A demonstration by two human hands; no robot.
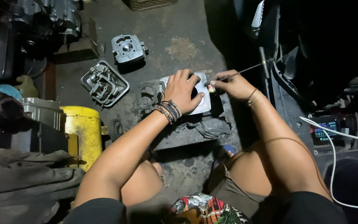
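On the oil-stained concrete floor point(179, 45), a flat grey metal plate point(201, 93) with a round bore lay on a dark block point(187, 132). Upon that plate the left hand point(182, 89) pressed, fingers spread flat, holding nothing. Just right of the plate, the right hand point(233, 84) pinched a thin metal rod point(249, 68). Left of the plate lay a finned cylinder head point(128, 48) and an open cast cover point(104, 83); whether the cover held anything I cannot tell.
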